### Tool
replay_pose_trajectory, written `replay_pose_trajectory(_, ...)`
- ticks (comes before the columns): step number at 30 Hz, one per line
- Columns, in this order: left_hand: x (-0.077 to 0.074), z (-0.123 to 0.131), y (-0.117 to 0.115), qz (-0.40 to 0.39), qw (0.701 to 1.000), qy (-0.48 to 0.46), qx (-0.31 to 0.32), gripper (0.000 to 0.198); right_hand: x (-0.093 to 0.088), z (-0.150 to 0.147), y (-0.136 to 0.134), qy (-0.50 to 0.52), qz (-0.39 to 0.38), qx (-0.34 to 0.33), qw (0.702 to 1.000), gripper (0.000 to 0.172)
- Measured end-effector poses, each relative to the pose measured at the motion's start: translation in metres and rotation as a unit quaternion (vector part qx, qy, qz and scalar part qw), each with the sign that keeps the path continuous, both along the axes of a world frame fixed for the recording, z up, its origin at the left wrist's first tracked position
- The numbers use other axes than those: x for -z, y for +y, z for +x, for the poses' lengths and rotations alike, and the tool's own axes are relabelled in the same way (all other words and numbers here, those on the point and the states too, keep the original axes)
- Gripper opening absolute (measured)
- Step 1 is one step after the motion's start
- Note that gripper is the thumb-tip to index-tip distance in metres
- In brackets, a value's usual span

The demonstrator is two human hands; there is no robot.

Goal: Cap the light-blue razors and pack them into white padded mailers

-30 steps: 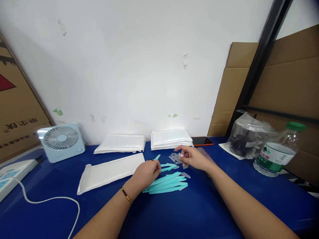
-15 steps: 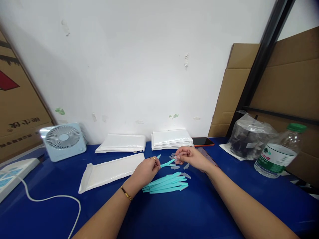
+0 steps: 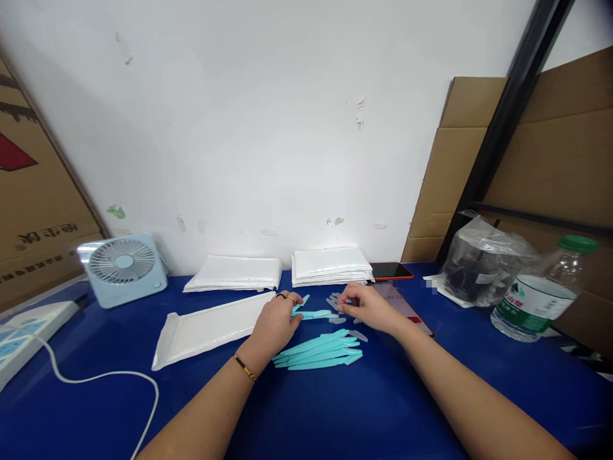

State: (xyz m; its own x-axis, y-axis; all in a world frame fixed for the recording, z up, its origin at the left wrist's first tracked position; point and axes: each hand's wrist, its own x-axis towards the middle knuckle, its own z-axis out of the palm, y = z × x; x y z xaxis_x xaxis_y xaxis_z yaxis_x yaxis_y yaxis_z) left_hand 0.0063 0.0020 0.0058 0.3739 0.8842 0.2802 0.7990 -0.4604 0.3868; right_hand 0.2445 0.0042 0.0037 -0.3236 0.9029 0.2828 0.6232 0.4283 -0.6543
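My left hand, wearing a ring and a bracelet, has its fingers curled around the handle end of a teal eyebrow razor low over the table. Another teal end pokes out past its fingertips. To the right, my right hand is closed in a pinch at a small clear plastic blade cover, mostly hidden by the fingertips. Several loose clear covers lie around those fingers. Nearer to me, a fanned pile of teal eyebrow razors rests on the blue table.
A white padded mailer lies left of my left hand. Behind are two stacks of mailers and phones. A fan, power strip and cable stand left; a bagged cup and bottle right.
My left hand has shifted slightly left and lowered its razor from the raised slant to near the table. My right hand has moved off the razor's tip down to the loose covers.
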Motion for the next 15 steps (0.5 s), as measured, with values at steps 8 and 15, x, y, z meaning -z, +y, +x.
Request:
replay_pose_trajectory(8,-0.004,0.004,-0.013,-0.170,0.979,0.048,0.104,0.025,0.003,0.000,-0.002,-0.110,-0.022,-0.005,0.994,0.007)
replay_pose_trajectory(15,-0.004,0.001,-0.010,-0.139,0.988,0.023,0.067,0.024,0.004,0.021,0.008,0.016,-0.118,-0.038,0.992,0.014)
